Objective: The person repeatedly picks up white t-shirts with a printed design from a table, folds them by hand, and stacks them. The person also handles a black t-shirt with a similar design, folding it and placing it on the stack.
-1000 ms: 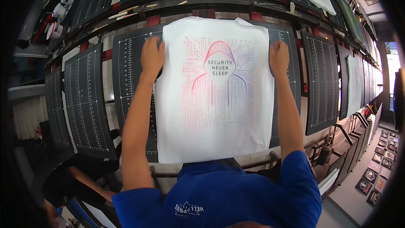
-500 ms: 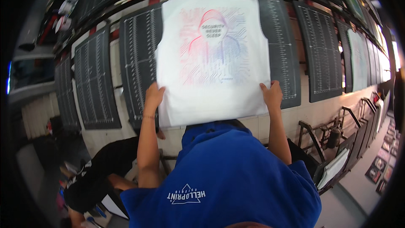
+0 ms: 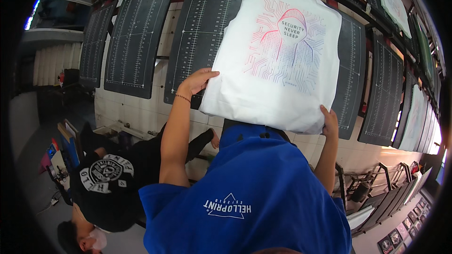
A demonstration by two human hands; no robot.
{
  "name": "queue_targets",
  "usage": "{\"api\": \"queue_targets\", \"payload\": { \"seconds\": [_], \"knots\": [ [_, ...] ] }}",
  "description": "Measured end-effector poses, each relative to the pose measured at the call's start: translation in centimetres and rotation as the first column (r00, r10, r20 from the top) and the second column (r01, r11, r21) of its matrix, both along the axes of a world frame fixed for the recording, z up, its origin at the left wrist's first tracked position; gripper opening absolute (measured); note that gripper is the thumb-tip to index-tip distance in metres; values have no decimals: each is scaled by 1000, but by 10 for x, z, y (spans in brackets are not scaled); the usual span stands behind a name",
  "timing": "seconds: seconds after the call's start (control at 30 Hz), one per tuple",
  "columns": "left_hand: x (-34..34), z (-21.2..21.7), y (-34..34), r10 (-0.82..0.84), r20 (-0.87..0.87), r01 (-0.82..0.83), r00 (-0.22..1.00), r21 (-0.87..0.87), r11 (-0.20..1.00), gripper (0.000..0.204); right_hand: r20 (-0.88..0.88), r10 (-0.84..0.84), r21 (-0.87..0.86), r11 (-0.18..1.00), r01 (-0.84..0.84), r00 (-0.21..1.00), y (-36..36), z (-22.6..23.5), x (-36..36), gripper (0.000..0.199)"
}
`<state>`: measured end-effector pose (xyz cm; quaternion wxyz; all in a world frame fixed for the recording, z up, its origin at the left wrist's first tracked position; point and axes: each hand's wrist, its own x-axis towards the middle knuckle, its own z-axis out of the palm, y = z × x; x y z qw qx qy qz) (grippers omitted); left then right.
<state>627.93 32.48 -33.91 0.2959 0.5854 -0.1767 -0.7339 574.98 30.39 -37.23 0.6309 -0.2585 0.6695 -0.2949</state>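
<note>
A white T-shirt [image 3: 268, 94] spreads in front of me, its printed side facing up. The print [image 3: 292, 42] shows a hooded figure in pink to blue-violet, with dark lettering and circuit-like lines around it. My left hand [image 3: 197, 81] pinches the shirt's left edge, thumb on top. Near the lower right corner, my right hand [image 3: 329, 121] grips the other edge, with some of its fingers hidden under the cloth. Dark boards [image 3: 202, 23] with white ruled scales show beyond the shirt. Whether the cloth rests on them or hangs just above, I cannot tell.
More dark ruled boards stand in a row to the left [image 3: 139, 37] and right [image 3: 383, 94]. Another printed white shirt [image 3: 412, 117] lies farther right. A co-worker in a black shirt [image 3: 110, 174] is low on my left. Metal frames [image 3: 372, 178] stand at the lower right.
My view has turned, so the shirt and both hands now appear farther right and the shirt looks tilted. More of the co-worker has come into view. Both hands still hold the shirt.
</note>
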Motion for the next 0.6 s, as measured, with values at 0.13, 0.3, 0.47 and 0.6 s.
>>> {"api": "queue_targets", "payload": {
  "seconds": [0.13,0.3,0.47,0.6],
  "knots": [
    [5,-9,22,12,62,-9,998,-41,999,32,-920,-41,-257,814,-521,389,-6,76,97,39],
    [-2,-6,33,145,-93,-158,985,-154,975,28,-522,522,-652,265,-710,674,5,49,260,58],
    [-1,-11,38,204,-134,-228,970,-194,954,25,-519,625,-649,157,-745,584,-3,33,327,76],
    [0,-11,41,227,-161,-256,961,-196,947,25,-515,667,-557,217,-802,538,-9,48,329,80]
  ]
}}
